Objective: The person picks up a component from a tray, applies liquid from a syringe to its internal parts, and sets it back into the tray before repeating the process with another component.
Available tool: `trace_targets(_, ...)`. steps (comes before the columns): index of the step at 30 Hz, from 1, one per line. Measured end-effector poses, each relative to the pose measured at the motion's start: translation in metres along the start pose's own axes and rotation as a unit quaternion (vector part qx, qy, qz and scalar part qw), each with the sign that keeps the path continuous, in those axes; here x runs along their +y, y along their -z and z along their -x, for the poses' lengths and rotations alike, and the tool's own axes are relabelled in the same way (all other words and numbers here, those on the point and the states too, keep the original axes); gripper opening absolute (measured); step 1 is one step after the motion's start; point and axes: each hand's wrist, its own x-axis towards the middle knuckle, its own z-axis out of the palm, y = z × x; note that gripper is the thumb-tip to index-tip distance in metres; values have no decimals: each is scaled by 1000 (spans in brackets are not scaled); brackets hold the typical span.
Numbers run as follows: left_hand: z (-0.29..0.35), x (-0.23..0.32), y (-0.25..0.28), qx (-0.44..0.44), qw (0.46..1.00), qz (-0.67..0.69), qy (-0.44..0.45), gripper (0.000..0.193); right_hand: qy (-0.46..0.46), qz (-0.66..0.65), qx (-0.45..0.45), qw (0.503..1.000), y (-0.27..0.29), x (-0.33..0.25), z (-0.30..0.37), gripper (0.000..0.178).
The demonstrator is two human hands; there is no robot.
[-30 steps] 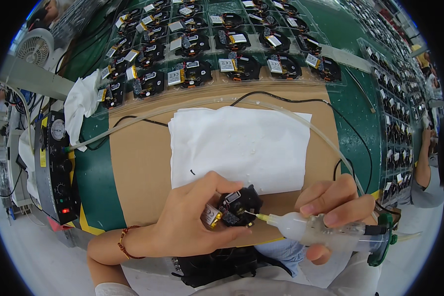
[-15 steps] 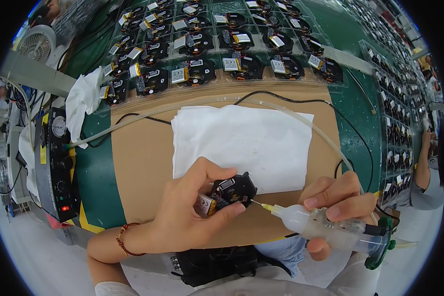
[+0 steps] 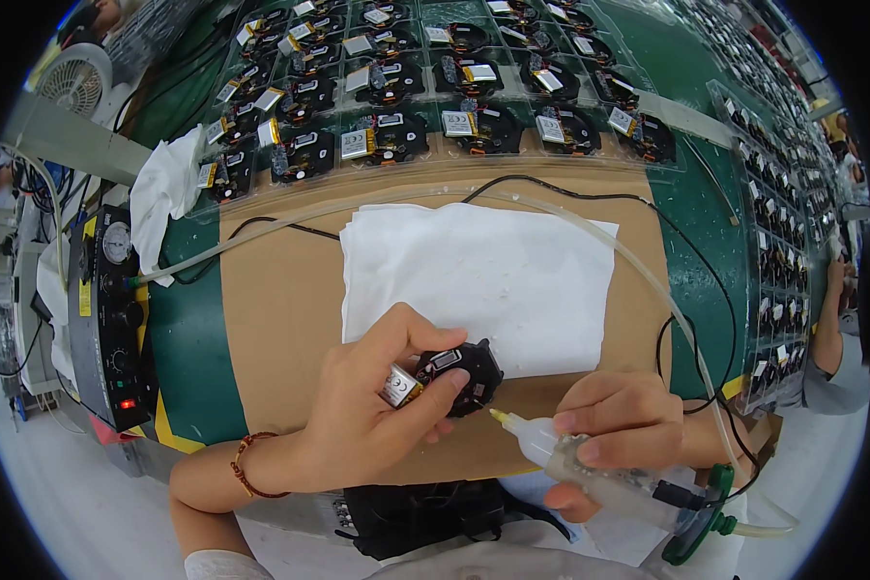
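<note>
My left hand (image 3: 362, 416) grips a round black electronic housing (image 3: 481, 375) between thumb and fingers, above the near edge of the white cloth. A small silvery battery (image 3: 399, 387) with a yellow edge hangs beside the housing, next to my palm. My right hand (image 3: 621, 425) is closed around a dispensing syringe (image 3: 539, 441) with a cloudy barrel, yellow needle hub and green end cap. Its hub points up and left at the housing's lower right edge. The thin needle is hard to make out, so I cannot tell whether it touches.
A folded white cloth (image 3: 435, 261) lies on brown cardboard (image 3: 280, 338). Clear trays (image 3: 435, 159) of similar housings with batteries fill the far side, more at right. A black dispenser box with a gauge (image 3: 116, 329) stands left; its clear hose (image 3: 290, 224) arches across to the syringe.
My right hand and the syringe have shifted left and down, and the syringe tilts more steeply. My left thumb has moved further over the housing, which stays in nearly the same place.
</note>
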Motion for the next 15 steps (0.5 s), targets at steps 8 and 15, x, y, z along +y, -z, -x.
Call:
trace_targets(8,-1,0,-4,2,999,-26,-36,20,-8,4,-25,1000,1,-4,-6,39)
trace_targets(15,0,-1,-3,9,998,-51,-45,21,-14,-11,-31,999,-2,0,-6,40)
